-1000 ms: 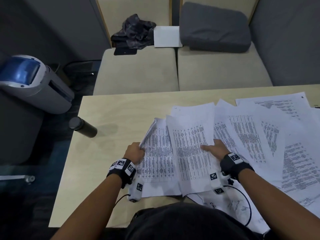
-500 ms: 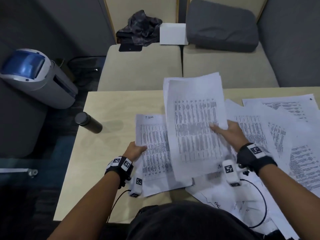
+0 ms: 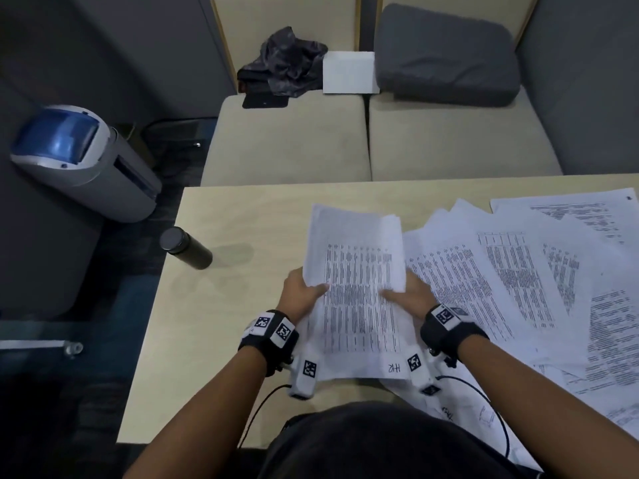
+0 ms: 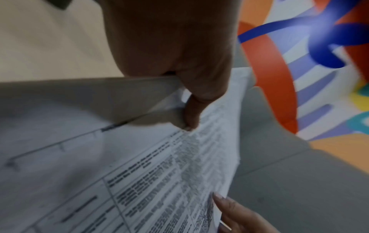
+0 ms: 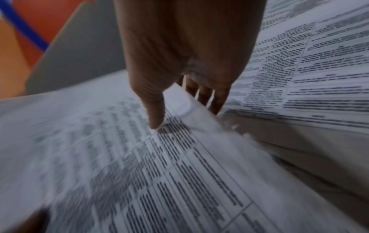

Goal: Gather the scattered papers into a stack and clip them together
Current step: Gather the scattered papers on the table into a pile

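Observation:
A small stack of printed papers is held up off the wooden table in front of me. My left hand pinches its left edge, thumb on top and fingers underneath. My right hand pinches the right edge the same way. The left wrist view shows the left thumb pressed on the sheets. In the right wrist view the right thumb lies on the printed top sheet with fingers behind it. Several more printed sheets lie fanned over the table's right half.
A dark cylindrical bottle lies near the table's left edge. Beyond the table are beige seats with a grey cushion, dark cloth and a white sheet. A grey and blue machine stands on the left.
My right hand lifted a sheet from the spread and brought it left onto the sheets in my left hand. Both hands now hold one stack by its side edges.

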Available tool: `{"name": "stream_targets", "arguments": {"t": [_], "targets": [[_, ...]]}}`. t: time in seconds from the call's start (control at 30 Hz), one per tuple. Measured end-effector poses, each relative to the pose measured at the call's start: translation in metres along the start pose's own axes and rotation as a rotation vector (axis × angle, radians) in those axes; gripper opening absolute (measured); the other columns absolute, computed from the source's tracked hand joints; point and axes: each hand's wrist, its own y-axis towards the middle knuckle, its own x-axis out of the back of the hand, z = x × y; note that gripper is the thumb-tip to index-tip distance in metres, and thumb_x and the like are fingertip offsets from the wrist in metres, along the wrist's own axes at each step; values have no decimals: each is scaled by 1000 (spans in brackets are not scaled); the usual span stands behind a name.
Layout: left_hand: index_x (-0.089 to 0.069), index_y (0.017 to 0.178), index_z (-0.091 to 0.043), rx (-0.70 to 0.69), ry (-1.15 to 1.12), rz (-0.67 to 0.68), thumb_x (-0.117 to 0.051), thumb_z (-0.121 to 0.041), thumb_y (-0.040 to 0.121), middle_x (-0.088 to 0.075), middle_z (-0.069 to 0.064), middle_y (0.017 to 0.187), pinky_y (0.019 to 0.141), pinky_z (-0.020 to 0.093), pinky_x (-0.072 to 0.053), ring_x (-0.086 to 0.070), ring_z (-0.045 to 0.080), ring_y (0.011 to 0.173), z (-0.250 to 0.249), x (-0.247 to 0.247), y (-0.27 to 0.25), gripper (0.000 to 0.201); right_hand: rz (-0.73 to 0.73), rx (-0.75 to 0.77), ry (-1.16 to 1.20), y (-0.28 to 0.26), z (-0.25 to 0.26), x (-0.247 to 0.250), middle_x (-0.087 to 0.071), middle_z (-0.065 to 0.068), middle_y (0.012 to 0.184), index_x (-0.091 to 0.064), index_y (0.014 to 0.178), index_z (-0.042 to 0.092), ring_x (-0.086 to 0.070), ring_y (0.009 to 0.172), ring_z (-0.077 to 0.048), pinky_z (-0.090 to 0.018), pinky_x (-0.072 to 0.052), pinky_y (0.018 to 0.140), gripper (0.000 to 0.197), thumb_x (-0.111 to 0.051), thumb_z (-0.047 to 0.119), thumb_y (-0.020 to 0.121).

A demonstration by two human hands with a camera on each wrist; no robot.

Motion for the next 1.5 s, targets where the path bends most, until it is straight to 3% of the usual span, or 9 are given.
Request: {"name": "stream_targets", "arguments": {"t": [0.13, 0.23, 0.37, 0.47, 0.67, 0.87, 1.0, 1.17, 1.5], "targets": [[-65, 84, -2, -177, -149, 77, -76, -19, 78, -65, 12, 68, 47, 36, -48, -58, 23, 56, -64, 28, -21, 21, -100, 91, 521, -11, 42, 42, -58, -8, 132, -39, 138, 10, -59, 118, -25, -41, -48, 101, 87, -88, 21, 67], [-71, 84, -9, -306, -272, 110, -74, -8, 81, -71, 4, 81, 66, 35, -56, -67, 21, 73, -104, 42, -29, 4, -26, 321, 586, -37, 90, 70, -70, -13, 116, -59, 122, 1, -69, 105, -22, -35, -56, 89, 59, -82, 4, 68], [-74, 100, -32, -393, -408, 109, -69, 3, 83, -73, -4, 110, 94, 35, -53, -66, 19, 109, -119, 41, -29, 39, -54, 444, 555, -49, 119, 76, -71, -20, 111, -66, 108, -5, -69, 103, -32, -41, -57, 90, 40, -81, 1, 71], [-68, 102, -34, -304, -354, 82, -68, 1, 84, -73, -10, 105, 89, 34, -53, -68, 10, 102, -95, 28, -24, 39, -65, 382, 430, -41, 99, 61, -71, -23, 107, -66, 105, -8, -69, 100, -36, -54, -54, 91, 47, -86, 15, 69], [-68, 98, -33, -269, -264, 23, -65, -11, 91, -73, -7, 102, 84, 34, -57, -69, 12, 97, -67, 15, -26, 23, -72, 347, 333, -46, 73, 42, -73, -11, 106, -69, 95, 21, -70, 100, -25, -46, -55, 92, 29, -85, 13, 71], [-63, 82, 3, -373, 68, -158, -59, -13, 93, -63, 9, 79, 67, 38, -51, -55, 18, 72, -71, 3, -8, 19, -69, 309, 311, -31, 54, 56, -74, -15, 103, -70, 104, 1, -71, 97, -26, -44, -55, 93, 28, -78, 9, 78], [-57, 71, -3, -299, 259, -208, -57, -1, 89, -56, 4, 63, 53, 27, -41, -46, 18, 56, -64, 14, 11, 19, -131, 118, 242, -24, -10, 112, -72, -15, 105, -67, 110, 8, -67, 101, -25, -41, -54, 90, 29, -72, 2, 83], [-51, 65, -9, 15, 323, -62, -55, -8, 93, -53, 9, 57, 51, 33, -43, -49, 21, 50, -26, 11, 24, 28, -424, -197, 54, -30, -107, 180, -63, -15, 125, -62, 122, 10, -59, 117, -31, -34, -44, 94, 40, -73, 14, 84], [-59, 80, -4, 62, 618, 102, -53, -9, 93, -65, 17, 76, 67, 38, -54, -64, 33, 71, -4, -33, 31, 16, -295, -208, -21, -27, -115, 148, -58, -11, 130, -47, 135, 8, -57, 112, -28, -25, -39, 87, 59, -71, 32, 86]]}}
